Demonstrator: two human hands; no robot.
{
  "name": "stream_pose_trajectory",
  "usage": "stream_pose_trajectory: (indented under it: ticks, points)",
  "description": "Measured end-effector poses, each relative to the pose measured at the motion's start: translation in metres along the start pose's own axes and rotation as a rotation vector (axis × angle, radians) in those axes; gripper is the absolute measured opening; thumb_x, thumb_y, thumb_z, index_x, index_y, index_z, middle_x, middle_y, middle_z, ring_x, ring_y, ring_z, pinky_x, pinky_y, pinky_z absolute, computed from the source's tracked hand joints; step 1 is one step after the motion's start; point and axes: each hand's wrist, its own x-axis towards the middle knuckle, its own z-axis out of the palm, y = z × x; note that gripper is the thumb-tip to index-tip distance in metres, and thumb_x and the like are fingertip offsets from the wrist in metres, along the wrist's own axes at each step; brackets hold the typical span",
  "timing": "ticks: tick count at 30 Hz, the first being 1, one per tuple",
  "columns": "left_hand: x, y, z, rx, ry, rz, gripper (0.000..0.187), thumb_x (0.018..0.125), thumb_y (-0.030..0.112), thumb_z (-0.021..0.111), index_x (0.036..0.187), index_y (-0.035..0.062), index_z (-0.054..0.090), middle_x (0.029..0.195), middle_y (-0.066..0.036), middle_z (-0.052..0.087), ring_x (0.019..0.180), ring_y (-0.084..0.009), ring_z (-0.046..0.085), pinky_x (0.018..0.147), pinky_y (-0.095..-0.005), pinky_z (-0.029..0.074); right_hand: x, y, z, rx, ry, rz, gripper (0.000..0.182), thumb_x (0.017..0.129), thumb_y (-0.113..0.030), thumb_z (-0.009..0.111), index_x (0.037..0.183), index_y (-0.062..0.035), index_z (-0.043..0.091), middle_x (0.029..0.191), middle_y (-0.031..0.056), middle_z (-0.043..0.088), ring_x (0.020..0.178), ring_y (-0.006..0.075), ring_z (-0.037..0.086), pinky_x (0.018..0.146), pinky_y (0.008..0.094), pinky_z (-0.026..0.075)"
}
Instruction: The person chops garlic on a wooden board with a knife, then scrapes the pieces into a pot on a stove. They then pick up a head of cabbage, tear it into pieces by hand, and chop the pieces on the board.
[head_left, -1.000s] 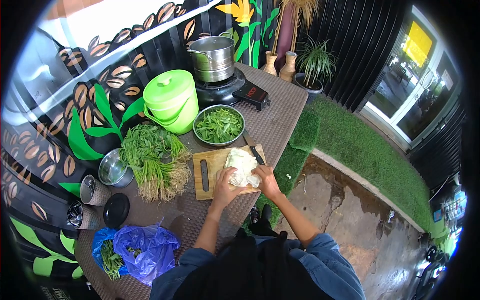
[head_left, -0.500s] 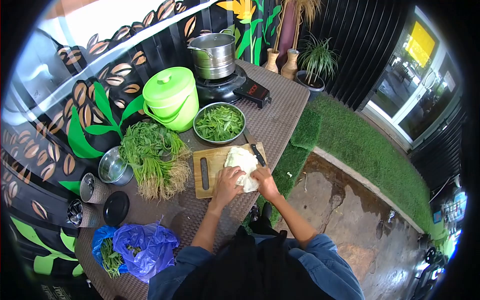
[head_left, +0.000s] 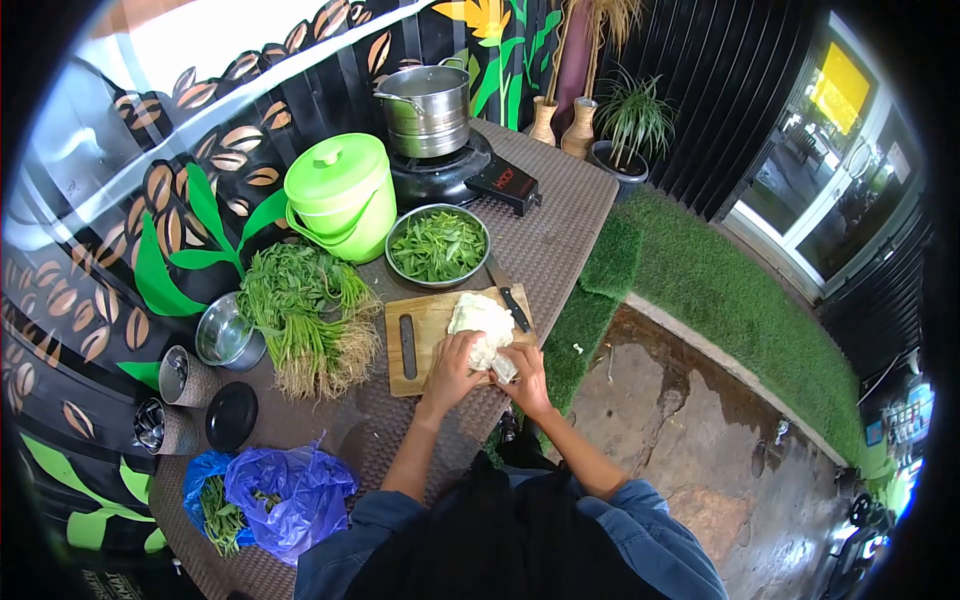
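Observation:
A crumpled white piece (head_left: pixel 482 318), which looks like a cloth, lies on the wooden cutting board (head_left: pixel 430 318). My left hand (head_left: pixel 454 366) grips its near left part with curled fingers. Opposite, my right hand (head_left: pixel 527 375) pinches the near right corner, which is folded up a little. Fingers cover part of its lower edge. A knife with a black handle (head_left: pixel 516 309) rests along the right side of the board, its blade pointing away from me. Just beyond the board stands a metal bowl of cut green leaves (head_left: pixel 438 246).
A bunch of rooted greens (head_left: pixel 310 310) lies left of the board, beside a metal bowl (head_left: pixel 232 335). Behind are a lidded green bucket (head_left: pixel 342 195) and a pot (head_left: pixel 428 110) on a burner. Blue plastic bags (head_left: pixel 285 500) sit front left. The table edge (head_left: pixel 560 270) runs close on the right.
My right hand has shifted slightly toward me and turned, lifting the near right corner of the white cloth. My left hand has stayed nearly in place.

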Motion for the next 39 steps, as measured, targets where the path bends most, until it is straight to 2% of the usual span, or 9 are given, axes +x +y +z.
stream_pose_trajectory:
  ticks: [5, 10, 14, 17, 21, 26, 29, 37, 39]
  points:
    - [-0.006, -0.003, 0.001, -0.093, -0.036, -0.105, 0.069, 0.070, 0.014, 0.082, 0.132, 0.0122, 0.054, 0.116, -0.011, 0.055, 0.112, -0.0326, 0.052, 0.097, -0.0431, 0.042, 0.000, -0.011, -0.005, -0.134, -0.059, -0.017, 0.064, 0.070, -0.018, 0.082, 0.131, -0.0186, 0.063, 0.109, 0.0098, 0.055, 0.104, 0.0294, 0.053, 0.092, 0.0432, 0.041]
    - [-0.015, -0.007, 0.010, -0.065, 0.033, -0.105, 0.053, 0.071, 0.012, 0.082, 0.119, 0.0101, 0.062, 0.117, -0.011, 0.054, 0.114, -0.0327, 0.051, 0.097, -0.0425, 0.044, 0.004, -0.005, -0.003, -0.205, -0.124, -0.056, 0.068, 0.071, -0.019, 0.081, 0.136, -0.0231, 0.061, 0.105, 0.0081, 0.053, 0.101, 0.0278, 0.052, 0.090, 0.0419, 0.040]
    - [-0.008, 0.003, 0.003, -0.012, 0.109, -0.041, 0.054, 0.069, 0.012, 0.085, 0.117, 0.0075, 0.060, 0.119, -0.013, 0.054, 0.116, -0.0342, 0.050, 0.097, -0.0450, 0.045, 0.006, 0.000, 0.000, -0.179, -0.075, -0.118, 0.063, 0.071, -0.019, 0.080, 0.132, -0.0218, 0.063, 0.108, 0.0083, 0.055, 0.102, 0.0277, 0.052, 0.089, 0.0425, 0.040]
    - [-0.005, 0.003, 0.001, 0.014, 0.052, -0.033, 0.051, 0.069, 0.012, 0.084, 0.114, 0.0060, 0.059, 0.121, -0.012, 0.054, 0.119, -0.0342, 0.047, 0.100, -0.0446, 0.044, 0.008, 0.001, 0.002, -0.158, -0.069, -0.123, 0.056, 0.071, -0.018, 0.079, 0.125, -0.0195, 0.065, 0.110, 0.0084, 0.055, 0.104, 0.0281, 0.052, 0.089, 0.0429, 0.041]
    - [-0.002, 0.003, -0.002, -0.025, 0.004, -0.042, 0.052, 0.068, 0.010, 0.083, 0.113, 0.0050, 0.057, 0.120, -0.012, 0.055, 0.115, -0.0347, 0.048, 0.098, -0.0452, 0.043, 0.017, -0.007, -0.003, -0.149, -0.120, -0.079, 0.049, 0.069, -0.015, 0.080, 0.116, -0.0149, 0.064, 0.112, 0.0090, 0.054, 0.105, 0.0295, 0.052, 0.091, 0.0429, 0.041]
    - [0.001, 0.006, -0.004, -0.080, -0.021, -0.046, 0.055, 0.067, 0.009, 0.082, 0.115, 0.0058, 0.054, 0.117, -0.013, 0.055, 0.111, -0.0351, 0.049, 0.096, -0.0459, 0.041, 0.033, -0.011, -0.011, -0.086, -0.199, -0.116, 0.051, 0.067, -0.012, 0.080, 0.115, -0.0119, 0.061, 0.113, 0.0098, 0.053, 0.105, 0.0301, 0.052, 0.091, 0.0430, 0.041]
    - [0.000, 0.004, 0.001, -0.007, 0.003, -0.022, 0.055, 0.068, 0.009, 0.081, 0.115, 0.0067, 0.053, 0.116, -0.012, 0.056, 0.110, -0.0354, 0.049, 0.096, -0.0459, 0.041, 0.030, -0.009, -0.010, -0.060, -0.212, -0.102, 0.052, 0.067, -0.012, 0.081, 0.114, -0.0115, 0.060, 0.113, 0.0097, 0.053, 0.105, 0.0295, 0.052, 0.092, 0.0429, 0.042]
    - [0.005, 0.007, 0.003, 0.034, -0.012, -0.060, 0.046, 0.064, 0.011, 0.081, 0.101, 0.0064, 0.055, 0.105, -0.011, 0.055, 0.104, -0.0341, 0.051, 0.091, -0.0448, 0.041, 0.028, -0.002, -0.010, -0.062, -0.222, -0.122, 0.049, 0.069, -0.015, 0.080, 0.114, -0.0148, 0.062, 0.114, 0.0088, 0.052, 0.106, 0.0274, 0.053, 0.093, 0.0423, 0.042]
    - [0.004, 0.007, 0.003, 0.030, 0.008, -0.048, 0.046, 0.064, 0.012, 0.081, 0.101, 0.0065, 0.055, 0.105, -0.011, 0.054, 0.104, -0.0341, 0.051, 0.091, -0.0447, 0.042, 0.026, -0.003, -0.008, -0.087, -0.153, -0.119, 0.048, 0.070, -0.017, 0.080, 0.115, -0.0152, 0.063, 0.113, 0.0084, 0.052, 0.105, 0.0272, 0.053, 0.092, 0.0422, 0.042]
